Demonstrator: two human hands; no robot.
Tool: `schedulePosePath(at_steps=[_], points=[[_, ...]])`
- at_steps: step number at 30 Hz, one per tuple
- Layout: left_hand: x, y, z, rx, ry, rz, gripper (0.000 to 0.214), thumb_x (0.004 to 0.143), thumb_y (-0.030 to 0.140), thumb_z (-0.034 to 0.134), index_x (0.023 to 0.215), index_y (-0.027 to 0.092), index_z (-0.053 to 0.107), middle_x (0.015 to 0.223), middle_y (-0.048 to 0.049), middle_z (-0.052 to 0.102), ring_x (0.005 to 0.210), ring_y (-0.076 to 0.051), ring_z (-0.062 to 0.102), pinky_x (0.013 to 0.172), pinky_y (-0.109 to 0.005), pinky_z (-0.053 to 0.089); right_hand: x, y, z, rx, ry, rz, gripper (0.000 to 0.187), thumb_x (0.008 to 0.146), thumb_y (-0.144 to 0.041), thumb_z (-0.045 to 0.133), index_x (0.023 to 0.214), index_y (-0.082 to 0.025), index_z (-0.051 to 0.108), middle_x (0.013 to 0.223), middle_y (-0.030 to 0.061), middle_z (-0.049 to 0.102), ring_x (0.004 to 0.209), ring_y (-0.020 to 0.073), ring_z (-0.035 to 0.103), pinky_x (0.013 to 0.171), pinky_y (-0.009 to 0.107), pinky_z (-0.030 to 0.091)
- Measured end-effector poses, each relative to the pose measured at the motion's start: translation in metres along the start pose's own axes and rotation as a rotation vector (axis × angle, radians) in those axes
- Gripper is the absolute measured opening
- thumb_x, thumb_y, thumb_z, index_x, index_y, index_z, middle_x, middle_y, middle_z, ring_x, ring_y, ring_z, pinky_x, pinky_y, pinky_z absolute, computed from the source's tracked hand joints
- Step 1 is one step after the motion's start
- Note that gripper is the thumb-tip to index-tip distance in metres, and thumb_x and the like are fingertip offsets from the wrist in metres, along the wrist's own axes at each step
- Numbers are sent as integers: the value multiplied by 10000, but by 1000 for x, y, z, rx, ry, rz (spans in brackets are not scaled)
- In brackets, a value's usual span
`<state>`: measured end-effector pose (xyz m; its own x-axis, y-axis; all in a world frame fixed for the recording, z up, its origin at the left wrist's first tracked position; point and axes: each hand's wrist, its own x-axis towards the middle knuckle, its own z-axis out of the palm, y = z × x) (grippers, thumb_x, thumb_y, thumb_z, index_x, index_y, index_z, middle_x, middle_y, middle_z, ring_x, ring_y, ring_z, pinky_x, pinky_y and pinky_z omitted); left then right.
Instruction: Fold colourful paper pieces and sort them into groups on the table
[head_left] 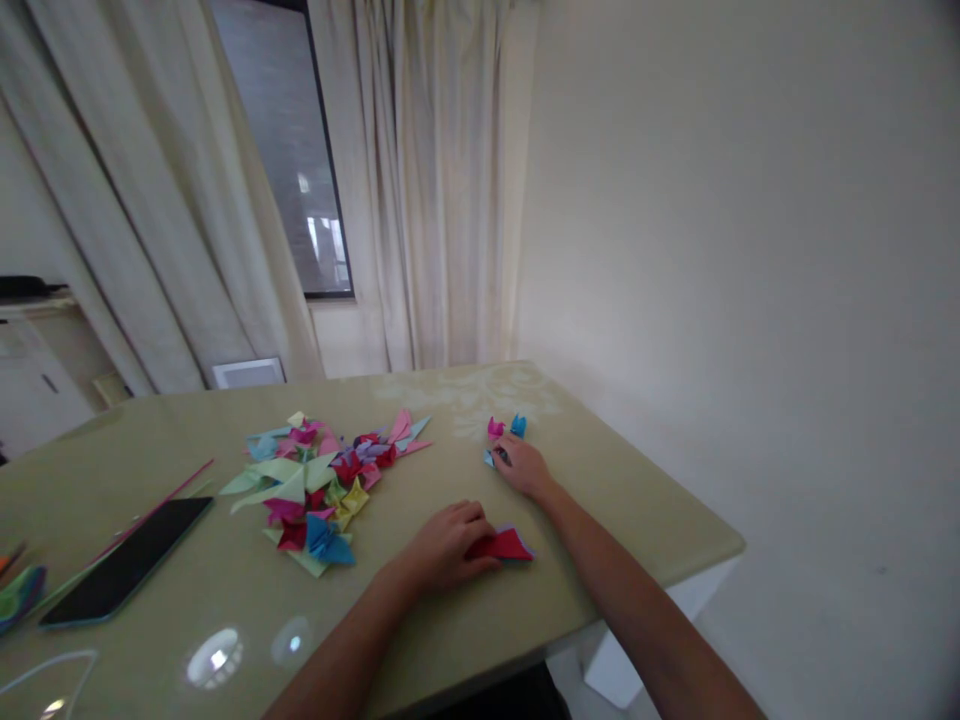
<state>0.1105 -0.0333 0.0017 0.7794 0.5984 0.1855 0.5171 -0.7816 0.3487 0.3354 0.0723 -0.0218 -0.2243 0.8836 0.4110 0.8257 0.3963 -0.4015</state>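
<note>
My left hand [454,545] rests low over the table with its fingers closed on a red folded paper [506,546]; a purplish edge shows along its top. Farther off to the right, my right hand [523,466] has its fingertips pinched together at the tabletop. A small light blue folded paper [489,458] pokes out at those fingertips, beside a dark spot I cannot make out. Just beyond stand a small pink folded paper figure [495,428] and a small blue folded paper figure [518,426].
A heap of colourful origami pieces [300,490] lies left of my hands. Farther left are a black tablet or phone [131,562], a thin pink stick [176,490] and a green and blue item [21,600]. The table's right edge [645,470] runs along the wall.
</note>
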Motion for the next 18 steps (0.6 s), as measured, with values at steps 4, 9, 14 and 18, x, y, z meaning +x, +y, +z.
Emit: schedulePosePath(at_steps=[4,9,14,18], points=[[2,-1,4,11,16,53,381,943,562,695,1146,239,709,1112,-66,691,1026,-236,650,890,-324,498,-12,-13,0,8,-83,-89,100,976,-213,628,1027,-175,706,1021,77,711,903,208,644,804,289,445],[-4,-22,-14,148,279,-250,258,1034,425,574,1110,210,695,1120,-89,702,1073,-246,655,957,-351,488,-27,-24,-1,54,-147,-180,91,984,-231,631,1031,-187,696,1000,50,688,901,187,626,817,278,442],[-31,-61,-34,580,407,-809,318,1001,227,530,1281,150,661,1312,-182,633,1201,-358,590,958,-458,478,-25,-21,-1,126,-164,-194,65,961,-209,669,1005,-176,703,979,44,662,836,169,610,765,261,447],[-49,-87,-42,630,346,-951,331,1036,220,429,1209,152,703,1272,-181,662,1169,-351,625,896,-431,485,-23,-18,2,208,-179,-211,51,949,-214,698,980,-183,723,975,38,651,782,149,601,731,246,455]])
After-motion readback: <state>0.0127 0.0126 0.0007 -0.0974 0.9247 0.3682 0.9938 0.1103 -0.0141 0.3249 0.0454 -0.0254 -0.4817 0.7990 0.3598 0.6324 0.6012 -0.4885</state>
